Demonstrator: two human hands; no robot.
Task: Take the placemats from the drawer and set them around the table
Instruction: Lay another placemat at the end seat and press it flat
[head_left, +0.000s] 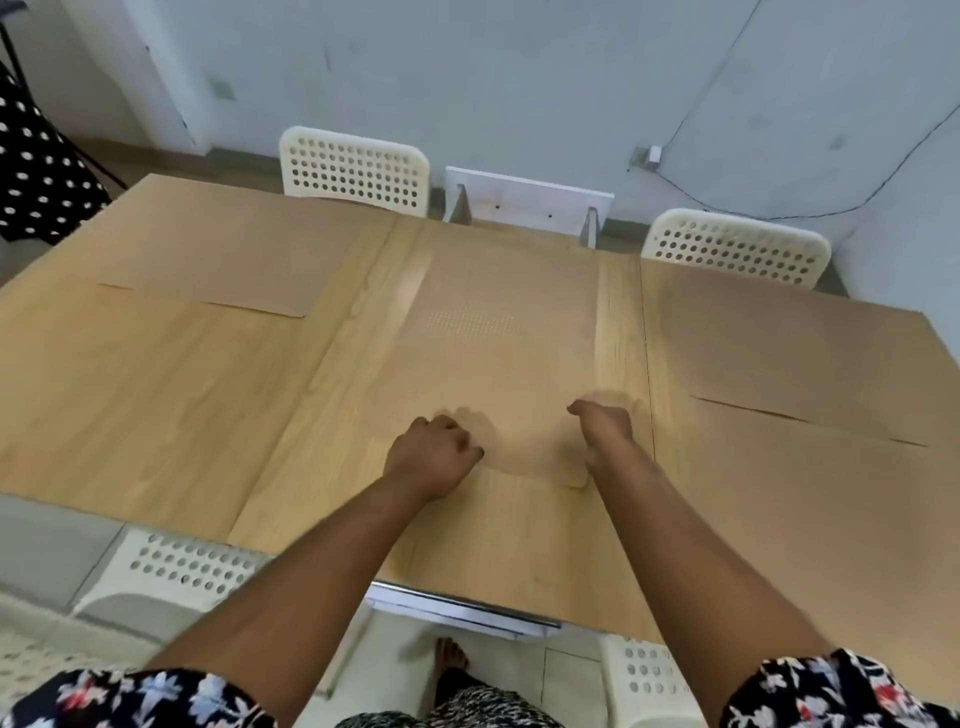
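Both hands, left hand (434, 457) and right hand (602, 426), fingers curled and blurred so the grip is unclear, rest on the near edge of a thin tan rectangular placemat (498, 332) lying mid-table (156, 395); it looks light and flexible, best pinched at its corners.

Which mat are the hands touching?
The middle placemat, the one lying between the two others. Both the left hand and right hand rest on its near edge; the left placemat and right placemat lie untouched.
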